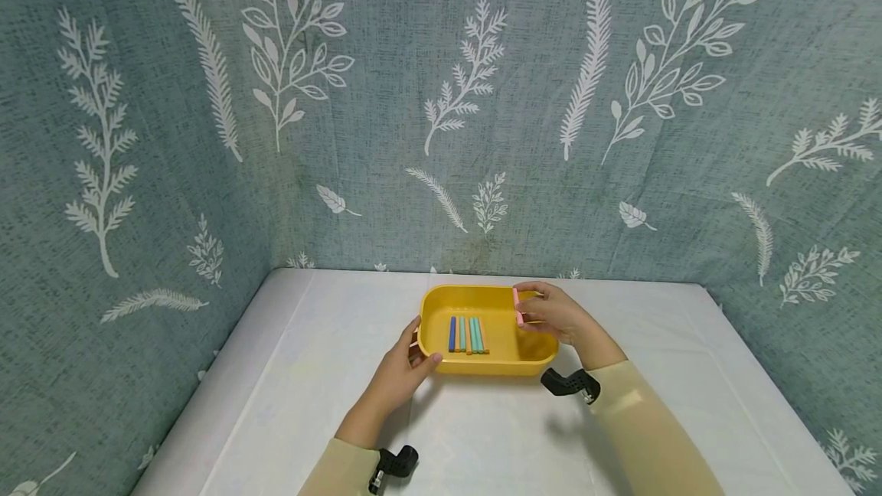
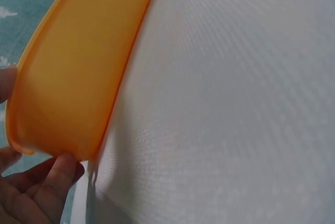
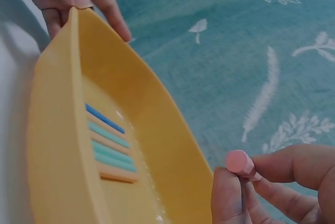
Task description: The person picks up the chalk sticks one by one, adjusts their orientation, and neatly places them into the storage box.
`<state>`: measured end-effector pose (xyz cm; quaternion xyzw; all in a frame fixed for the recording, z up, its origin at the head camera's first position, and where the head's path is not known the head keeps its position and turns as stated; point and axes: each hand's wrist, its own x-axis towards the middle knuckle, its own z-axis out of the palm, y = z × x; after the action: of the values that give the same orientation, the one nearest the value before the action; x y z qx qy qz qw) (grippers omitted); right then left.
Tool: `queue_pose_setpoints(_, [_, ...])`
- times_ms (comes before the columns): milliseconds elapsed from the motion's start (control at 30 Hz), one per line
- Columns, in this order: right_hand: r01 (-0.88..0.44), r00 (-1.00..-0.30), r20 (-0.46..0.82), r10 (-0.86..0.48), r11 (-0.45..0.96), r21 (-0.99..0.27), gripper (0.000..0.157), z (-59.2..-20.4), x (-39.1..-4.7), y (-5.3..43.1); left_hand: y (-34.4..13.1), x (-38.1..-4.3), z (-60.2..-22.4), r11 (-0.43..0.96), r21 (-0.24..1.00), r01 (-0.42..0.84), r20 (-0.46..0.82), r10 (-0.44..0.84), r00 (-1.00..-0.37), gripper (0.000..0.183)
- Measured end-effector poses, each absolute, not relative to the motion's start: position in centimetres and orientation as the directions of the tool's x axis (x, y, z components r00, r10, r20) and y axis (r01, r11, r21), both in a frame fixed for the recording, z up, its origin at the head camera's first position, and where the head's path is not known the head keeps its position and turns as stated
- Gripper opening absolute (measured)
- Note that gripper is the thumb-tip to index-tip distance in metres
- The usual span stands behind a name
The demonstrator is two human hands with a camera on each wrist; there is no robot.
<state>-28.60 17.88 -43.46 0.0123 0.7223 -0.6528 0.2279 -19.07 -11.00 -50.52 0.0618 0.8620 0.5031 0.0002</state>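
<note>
A yellow plastic tray with raised walls stands on the white table. At its left end my left hand grips the wall, thumb near the front corner and fingers around the outer side. My right hand pinches a pink chalk stick between thumb and fingers, over the tray's right part. The right wrist view shows the round end of this pink chalk. Inside the tray, left of its middle, several chalk sticks lie side by side: a blue chalk at the left, then orange and green chalks.
White cloth covers the table around the tray. Behind and at both sides rises a teal curtain with white leaf prints. Each wrist wears a black strap with a small device.
</note>
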Motion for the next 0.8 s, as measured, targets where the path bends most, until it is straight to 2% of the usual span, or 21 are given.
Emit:
queue_pose_setpoints(233, [0.308,-0.893,-0.348,-0.287,0.174,-0.935,0.049,-44.6,-28.9,16.4,-11.0,-19.1,-50.6,0.480,0.871,0.105,0.061,0.106,-0.992,0.079])
queue_pose_setpoints(600, [0.349,-0.896,-0.387,-0.219,0.194,-0.917,0.044,-46.7,-29.3,14.2,-11.1,-19.2,-50.4,0.472,0.875,0.107,0.062,0.109,-0.992,0.079])
queue_pose_setpoints(800, [0.338,-0.901,-0.392,-0.187,0.262,-0.904,0.042,-47.2,-29.2,13.4,-11.0,-19.1,-50.5,0.477,0.872,0.107,0.061,0.112,-0.992,0.079])
